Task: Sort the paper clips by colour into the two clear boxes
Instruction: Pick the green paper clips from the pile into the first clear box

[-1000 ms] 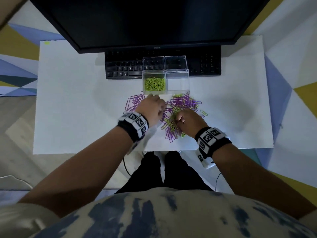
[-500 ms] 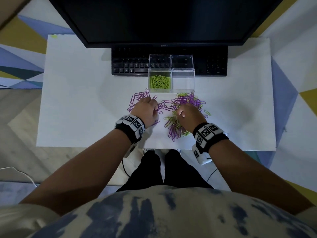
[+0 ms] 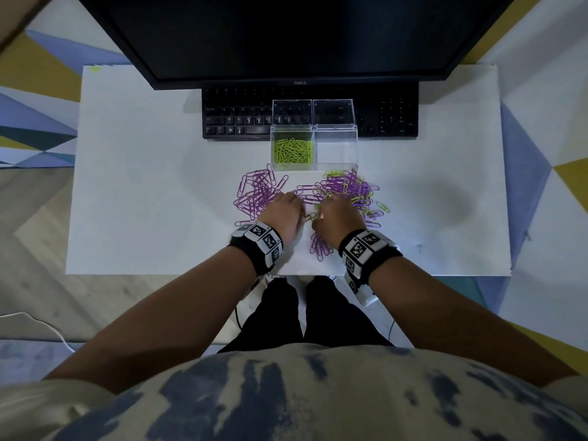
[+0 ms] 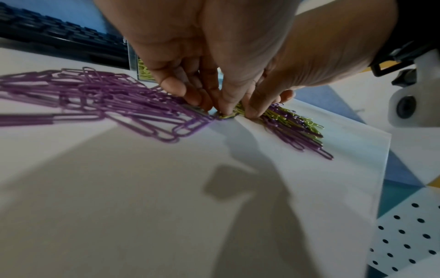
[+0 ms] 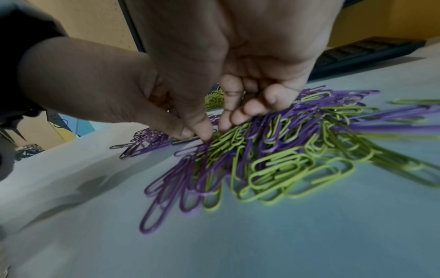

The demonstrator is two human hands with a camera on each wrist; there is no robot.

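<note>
**Tangled clips may drag the wrong colour along**

Beyond both hands stand the two clear boxes (image 3: 314, 151); the one ahead of the left hand (image 3: 284, 214) holds green clips, its neighbour looks empty. Under the right hand (image 3: 339, 218) lies the mixed pile (image 5: 273, 150); all-purple clips (image 3: 257, 194) spread beside the left. Both hands' fingertips pinch at green clips between them; interlocked purple ones could ride along.

The left hand (image 3: 284, 214) is withdrawn from the front edge of the left clear box (image 3: 292, 150) toward the near side of the counter (image 3: 143, 198). It now meets the right hand (image 3: 339, 218) at the left edge of the mixed pile (image 3: 346, 192), where both sets of fingertips (image 4: 223, 111) press on a green clip (image 3: 309, 215).
</note>
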